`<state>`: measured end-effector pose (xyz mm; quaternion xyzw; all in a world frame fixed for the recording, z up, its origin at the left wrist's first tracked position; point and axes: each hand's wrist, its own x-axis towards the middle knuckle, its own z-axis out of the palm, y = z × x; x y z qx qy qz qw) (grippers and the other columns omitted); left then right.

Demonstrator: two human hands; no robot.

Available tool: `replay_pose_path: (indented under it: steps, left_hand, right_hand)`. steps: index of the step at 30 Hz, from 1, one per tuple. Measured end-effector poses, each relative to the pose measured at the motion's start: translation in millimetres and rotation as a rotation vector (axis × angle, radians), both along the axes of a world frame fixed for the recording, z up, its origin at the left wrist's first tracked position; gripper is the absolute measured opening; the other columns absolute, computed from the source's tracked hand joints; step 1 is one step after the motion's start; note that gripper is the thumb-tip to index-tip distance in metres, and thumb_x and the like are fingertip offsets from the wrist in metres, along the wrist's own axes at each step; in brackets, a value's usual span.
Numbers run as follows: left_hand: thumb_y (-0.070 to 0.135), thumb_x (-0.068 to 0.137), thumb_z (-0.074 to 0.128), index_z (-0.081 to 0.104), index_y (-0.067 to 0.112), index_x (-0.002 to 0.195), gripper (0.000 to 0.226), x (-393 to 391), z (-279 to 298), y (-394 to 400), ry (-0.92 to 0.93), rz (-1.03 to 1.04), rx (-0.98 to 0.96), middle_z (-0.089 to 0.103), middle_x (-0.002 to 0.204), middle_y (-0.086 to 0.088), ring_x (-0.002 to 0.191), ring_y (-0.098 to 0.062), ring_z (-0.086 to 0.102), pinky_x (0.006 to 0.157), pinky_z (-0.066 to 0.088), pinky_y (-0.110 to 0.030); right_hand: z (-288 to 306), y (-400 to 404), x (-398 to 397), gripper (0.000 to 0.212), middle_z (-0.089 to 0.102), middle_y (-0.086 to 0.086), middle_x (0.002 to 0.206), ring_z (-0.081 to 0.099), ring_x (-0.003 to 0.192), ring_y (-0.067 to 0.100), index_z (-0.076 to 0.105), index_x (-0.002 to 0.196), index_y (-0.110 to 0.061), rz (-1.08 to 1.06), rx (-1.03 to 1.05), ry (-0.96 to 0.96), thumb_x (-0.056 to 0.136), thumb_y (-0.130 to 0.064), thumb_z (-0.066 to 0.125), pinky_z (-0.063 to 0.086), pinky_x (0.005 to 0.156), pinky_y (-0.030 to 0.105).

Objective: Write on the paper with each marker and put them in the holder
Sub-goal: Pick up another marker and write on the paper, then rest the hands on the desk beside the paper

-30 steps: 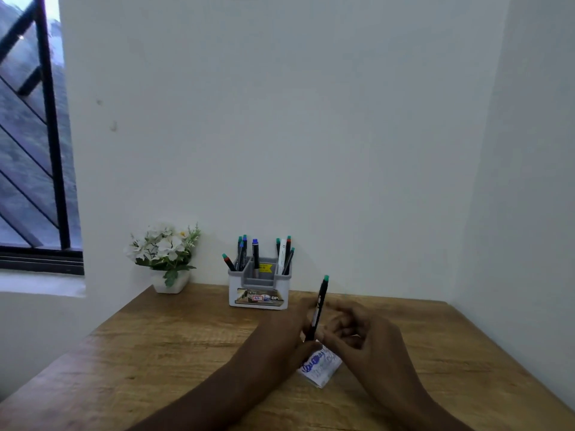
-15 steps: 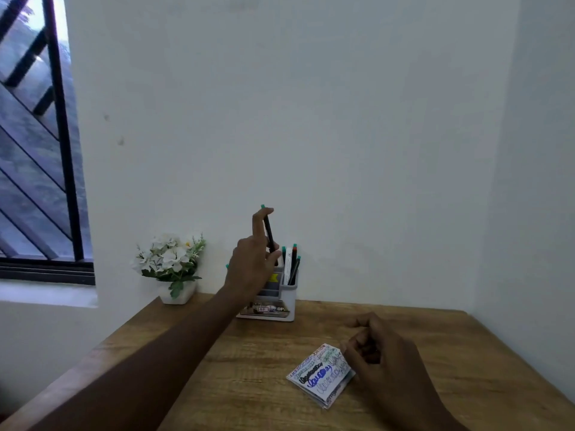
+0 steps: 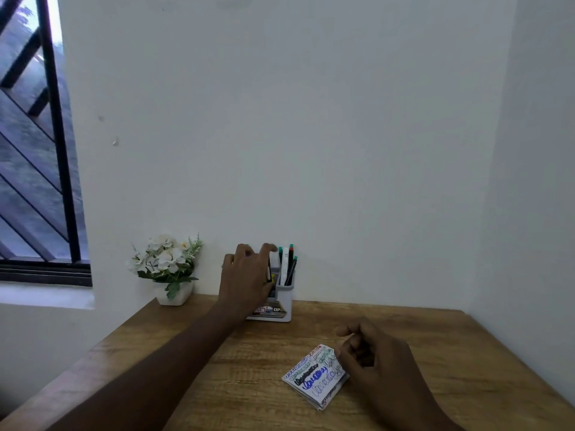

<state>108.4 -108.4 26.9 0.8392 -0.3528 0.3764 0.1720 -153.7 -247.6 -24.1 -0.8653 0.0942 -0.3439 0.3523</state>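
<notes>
At the near edge of the wooden table (image 3: 435,353), the right hand (image 3: 378,362) rested with fingers loosely curled, its fingertips (image 3: 337,357) touching the right corner of the paper (image 3: 314,374) without gripping it. The paper, a small folded wad covered in looping scribbles of blue, black, green and red, lay flat on the grained boards; it looked light and limp, likely to slide on the smooth wood unless pinned at a corner, as the hand seemed placed to do.

Farther back, the left hand (image 3: 247,275) reached across to the holder (image 3: 284,301) at the wall, thumb and forefinger pinching a slim dark marker (image 3: 269,270) that stood upright over the holder's left side. Whether its tip had already bottomed in a compartment could not be told, as the hand hid that side. The marker appeared light, rigid and smooth-barrelled, best held near the upper barrel and lowered straight down. The holder was a small grey plastic box with a printed label on its front; its right compartment held several markers (image 3: 287,265) leaning together, green and red caps up, with one white barrel among them. It looked light enough to tip if nudged.

Left of the holder, against the plain white wall, stood a white pot (image 3: 174,295) of pale artificial-looking flowers (image 3: 165,256). A barred window (image 3: 34,150) filled the far left.
</notes>
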Motion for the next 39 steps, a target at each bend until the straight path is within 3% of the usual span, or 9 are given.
replay_pose_path:
  steps: [8,14,16,19,23,26,31,34,39]
  left_hand:
    - [0.040,0.072,0.089,0.065,0.040,0.121,0.054,8.8,-6.9,9.6,-0.085,0.003,0.027,0.061,0.140,0.000,0.136,-0.030,0.043,0.099,0.044,-0.048]
    - [0.047,0.079,0.078,0.065,0.037,0.115,0.039,-34.0,-8.0,33.5,-0.072,-0.086,-0.057,0.057,0.135,0.007,0.129,-0.023,0.047,0.090,0.046,-0.042]
    - [0.057,0.083,0.067,0.064,0.039,0.113,0.035,-61.3,-15.7,43.5,0.011,-0.182,0.002,0.060,0.122,0.014,0.117,-0.015,0.052,0.084,0.046,-0.034]
    - [0.083,0.080,0.040,0.061,0.040,0.121,0.063,-102.9,-32.5,56.3,0.351,-0.327,0.229,0.058,0.122,0.019,0.115,-0.005,0.051,0.093,0.047,-0.030]
    - [0.090,0.083,0.039,0.052,0.044,0.137,0.072,-126.0,-61.5,67.7,0.441,-0.390,0.346,0.049,0.135,0.022,0.120,-0.003,0.045,0.100,0.044,-0.033]
    - [0.090,0.082,0.041,0.054,0.044,0.136,0.072,-121.3,-65.3,69.8,0.475,-0.394,0.335,0.053,0.135,0.019,0.122,-0.005,0.047,0.103,0.044,-0.039]
    - [0.093,0.080,0.037,0.056,0.044,0.134,0.076,-123.0,-63.6,70.2,0.501,-0.376,0.345,0.055,0.135,0.015,0.127,-0.012,0.049,0.105,0.043,-0.046]
    - [0.093,0.079,0.037,0.057,0.045,0.134,0.076,-124.3,-61.1,70.6,0.502,-0.352,0.357,0.057,0.135,0.013,0.126,-0.013,0.051,0.103,0.045,-0.045]
    - [0.095,0.076,0.036,0.057,0.045,0.135,0.080,-123.3,-59.8,70.3,0.535,-0.343,0.360,0.057,0.136,0.010,0.128,-0.015,0.049,0.104,0.044,-0.044]
  right_hand:
    - [0.5,1.3,-2.9,0.019,0.076,-0.019,0.082,0.074,0.076,0.005,0.072,0.094,-0.035,0.000,-0.073,0.060,0.087,-0.019,0.079,0.061,0.069,0.025]
    - [4.1,-6.3,-7.4,0.014,0.073,-0.026,0.092,0.064,0.088,-0.008,0.077,0.094,-0.039,0.043,-0.319,0.207,0.082,-0.044,0.072,0.042,0.071,0.006]
    - [1.9,-5.0,-7.7,0.027,0.072,-0.021,0.092,0.063,0.085,-0.005,0.078,0.096,-0.037,0.035,-0.345,0.250,0.080,-0.057,0.070,0.047,0.074,0.014]
    - [2.1,1.3,-6.5,0.047,0.071,-0.014,0.083,0.065,0.079,0.001,0.077,0.094,-0.032,-0.043,-0.381,0.270,0.073,-0.073,0.071,0.055,0.072,0.021]
    - [1.4,14.6,-7.4,0.039,0.070,-0.013,0.076,0.065,0.070,0.002,0.077,0.097,-0.032,-0.068,-0.335,0.271,0.080,-0.067,0.074,0.054,0.065,0.019]
    - [-2.5,13.3,-7.0,0.033,0.075,-0.012,0.094,0.067,0.084,0.001,0.076,0.109,-0.029,-0.115,-0.288,0.254,0.091,-0.056,0.068,0.059,0.080,0.027]
    - [1.1,23.7,-8.4,0.063,0.055,0.003,0.153,0.047,0.144,0.027,0.058,0.144,-0.024,-0.101,-0.380,0.477,0.103,-0.062,0.031,0.037,0.117,0.040]
    - [9.2,31.7,-7.6,0.055,0.039,0.006,0.167,0.032,0.155,0.027,0.042,0.158,-0.019,-0.121,-0.349,0.607,0.114,-0.045,0.023,0.023,0.125,0.039]
    - [-7.4,21.1,4.2,0.065,0.012,0.004,0.177,0.006,0.164,0.033,0.015,0.166,-0.036,-0.227,-0.309,0.736,0.107,-0.063,0.013,0.009,0.130,0.057]
